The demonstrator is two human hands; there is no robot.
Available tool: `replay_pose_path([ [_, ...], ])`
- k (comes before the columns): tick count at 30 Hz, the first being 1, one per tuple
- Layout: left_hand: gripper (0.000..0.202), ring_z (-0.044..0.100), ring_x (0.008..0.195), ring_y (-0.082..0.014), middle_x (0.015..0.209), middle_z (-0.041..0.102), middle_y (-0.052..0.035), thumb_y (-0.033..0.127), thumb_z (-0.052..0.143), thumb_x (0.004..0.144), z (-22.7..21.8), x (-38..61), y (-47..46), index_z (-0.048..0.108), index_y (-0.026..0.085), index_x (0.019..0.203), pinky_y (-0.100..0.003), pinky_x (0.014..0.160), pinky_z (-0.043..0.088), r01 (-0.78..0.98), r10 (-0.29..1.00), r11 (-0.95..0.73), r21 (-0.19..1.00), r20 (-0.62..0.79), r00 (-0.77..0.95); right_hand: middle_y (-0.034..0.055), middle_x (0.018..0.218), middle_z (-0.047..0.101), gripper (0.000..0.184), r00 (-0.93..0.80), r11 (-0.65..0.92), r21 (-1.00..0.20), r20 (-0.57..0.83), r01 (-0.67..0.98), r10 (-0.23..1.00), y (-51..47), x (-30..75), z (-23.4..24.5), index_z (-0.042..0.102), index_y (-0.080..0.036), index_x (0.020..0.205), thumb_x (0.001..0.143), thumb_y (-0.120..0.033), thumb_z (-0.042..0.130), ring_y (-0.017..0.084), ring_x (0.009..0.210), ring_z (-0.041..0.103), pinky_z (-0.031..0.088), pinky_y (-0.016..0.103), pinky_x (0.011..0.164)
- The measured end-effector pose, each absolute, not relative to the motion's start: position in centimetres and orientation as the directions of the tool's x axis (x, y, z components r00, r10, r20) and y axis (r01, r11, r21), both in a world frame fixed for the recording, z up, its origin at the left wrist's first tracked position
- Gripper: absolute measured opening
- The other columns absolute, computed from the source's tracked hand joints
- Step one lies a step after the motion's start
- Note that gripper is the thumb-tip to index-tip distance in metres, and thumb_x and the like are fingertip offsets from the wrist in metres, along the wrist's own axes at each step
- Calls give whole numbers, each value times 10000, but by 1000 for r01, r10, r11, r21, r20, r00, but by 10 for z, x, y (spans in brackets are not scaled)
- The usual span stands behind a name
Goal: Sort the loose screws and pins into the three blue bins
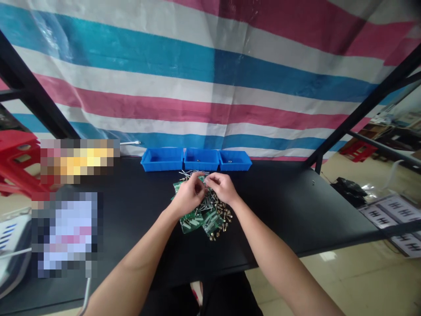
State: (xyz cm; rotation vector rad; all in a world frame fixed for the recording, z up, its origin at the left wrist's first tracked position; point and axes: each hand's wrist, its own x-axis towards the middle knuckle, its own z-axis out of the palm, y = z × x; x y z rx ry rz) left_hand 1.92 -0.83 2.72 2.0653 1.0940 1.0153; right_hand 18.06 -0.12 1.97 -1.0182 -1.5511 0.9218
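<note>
My left hand (190, 193) and my right hand (222, 187) come together over a mixed pile in the middle of the black table (138, 197). The fingers of both are bent in a pinch. Whatever they hold between them is too small to make out. Below them lie green circuit boards (191, 223), a heap of silvery screws or pins (206, 204), and several brass-coloured bolts (225, 214) along the right side of the pile. My hands hide the pile's middle.
Three blue bins stand in a row behind the pile: a left bin (162, 165), a middle bin (201, 166) and a right bin (235, 166). Small metal pieces show in the middle and right ones. Black frame posts (365, 103) flank the table; a red stool (19, 153) is at left.
</note>
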Motion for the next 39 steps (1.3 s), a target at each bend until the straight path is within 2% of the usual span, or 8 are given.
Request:
replay_pose_path([
  [3,447,550,568,-136,649,599,18,269,532,781,27,21,-9,510,186,1220,-257,602,427,442,870,-487,754,371,325,15,702,653,201,-107,365,-914,351,176,930,-3,174,17,662,-179,757,806,-365,602,133,633,567,439,229,623],
  [8,268,549,583,-138,694,637,-23,413,544,809,22,17,0,641,175,887,-248,551,412,331,942,-335,882,323,91,-8,625,603,235,-80,319,-925,309,208,948,-6,170,17,657,-183,753,827,-386,563,111,563,510,392,207,552],
  [13,297,525,586,-125,670,610,-15,456,571,809,19,12,7,619,162,813,-237,550,401,165,941,-291,942,251,229,-2,632,616,218,-135,329,-913,304,242,943,-6,171,18,655,-170,725,815,-354,581,99,552,506,388,201,540],
  [19,329,519,596,-124,667,604,-20,487,589,790,25,11,5,592,159,777,-253,584,413,148,922,-270,951,211,324,5,661,656,152,-125,326,-918,305,226,944,-7,172,18,663,-180,734,766,-325,628,111,578,555,410,202,543],
  [22,384,526,584,-130,670,615,-17,523,599,768,25,9,6,595,159,894,-253,565,407,150,928,-236,960,177,328,-7,599,634,157,-153,285,-945,261,162,953,-1,176,18,656,-173,667,736,-314,645,91,511,516,382,191,487],
  [25,519,541,582,-136,697,638,-11,553,616,742,23,5,11,557,167,1084,-255,559,408,179,965,-219,959,186,185,-22,528,593,164,19,173,-985,173,10,985,14,191,14,635,-163,640,702,-313,657,50,390,405,297,179,391],
  [31,507,586,643,-156,712,648,-18,528,632,724,20,-13,26,570,162,1069,-258,591,434,232,961,-217,948,250,-121,-67,429,483,194,497,72,-936,-117,-345,860,45,238,4,560,-158,616,636,-283,708,15,295,304,142,161,302],
  [39,467,638,733,-198,759,675,-44,490,598,736,11,-28,36,592,159,1066,-277,635,466,376,939,-152,914,252,-235,-58,449,499,166,585,84,-901,-203,-425,785,52,254,-4,536,-159,634,685,-228,677,8,298,292,147,154,292],
])
